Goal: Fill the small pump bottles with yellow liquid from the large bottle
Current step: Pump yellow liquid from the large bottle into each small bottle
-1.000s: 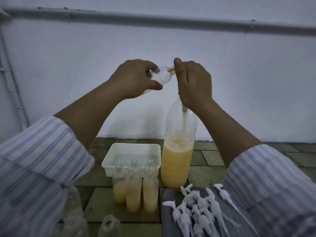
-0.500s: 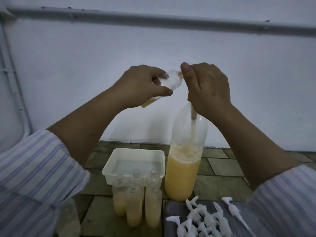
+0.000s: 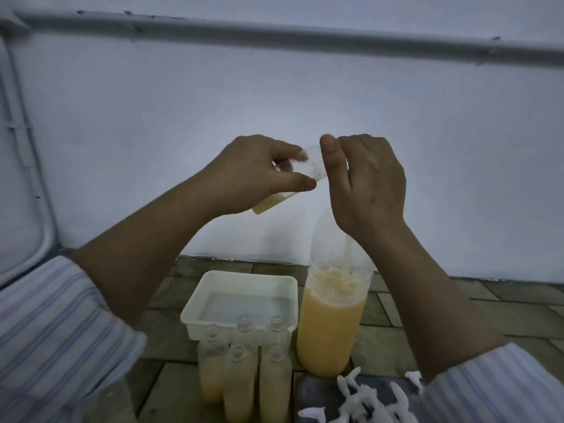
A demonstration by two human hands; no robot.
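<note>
Holding a small bottle [image 3: 300,172] between thumb and curled fingers, the left hand [image 3: 253,172] is raised in front of the pale wall [image 3: 274,96]. This small bottle is tilted, its neck up toward the right hand [image 3: 366,181] and its base down to the left, and a little yellow liquid sits at the low end. The right hand is just beside the neck, with the thumb upright and the fingers curled; it seems to pinch something at the mouth of the bottle, but what it holds is hidden, so I cannot tell. Below the right wrist stands the large bottle [image 3: 331,319], upright on the surface and about half full of yellow liquid, with foam on top. A thin pale tube can be seen inside its upper part.

To the left of the large bottle is one white plastic tray [image 3: 195,312]. In front of the tray, five or six small open bottles [image 3: 241,380] stand close together, filled with yellow liquid; the exact number is not clear. At the lower right lies a heap of white pump heads [image 3: 363,401], too tangled for counting.

All these things stand on a surface of dark stone tiles [image 3: 396,334]. A grey pipe [image 3: 305,38] runs across the wall above. Both arms wear striped sleeves [image 3: 52,331].
</note>
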